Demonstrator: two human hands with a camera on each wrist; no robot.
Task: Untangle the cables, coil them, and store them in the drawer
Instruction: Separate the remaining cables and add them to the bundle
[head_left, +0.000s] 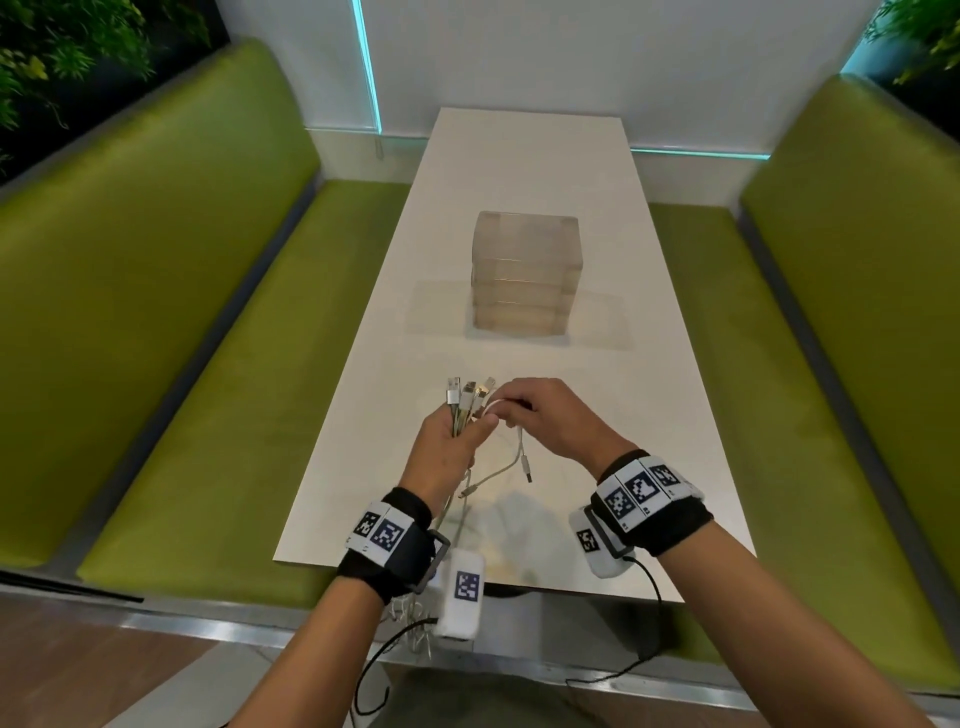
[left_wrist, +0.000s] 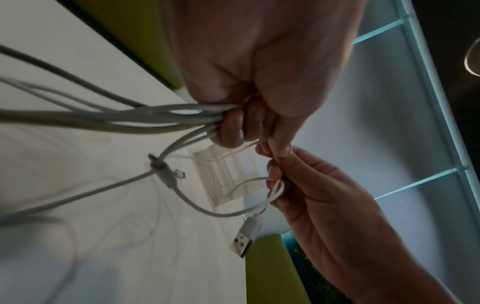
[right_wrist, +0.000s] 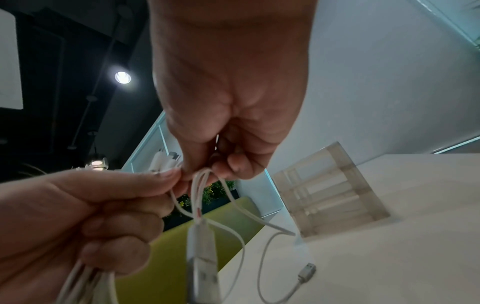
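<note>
My left hand grips a bundle of white cables above the near half of the white table. Several plug ends stick up out of that fist. My right hand pinches one thin white cable right beside the left thumb. That cable's USB plug dangles below the right hand, seen as a plug in the left wrist view and a blurred plug in the right wrist view. Loose cable tails hang over the table's near edge. A clear plastic drawer unit stands mid-table, its drawers closed.
Green upholstered benches flank the table on both sides, the other bench on the right. A small connector lies on the tabletop near the drawer unit. A white wall with teal light strips closes the far end.
</note>
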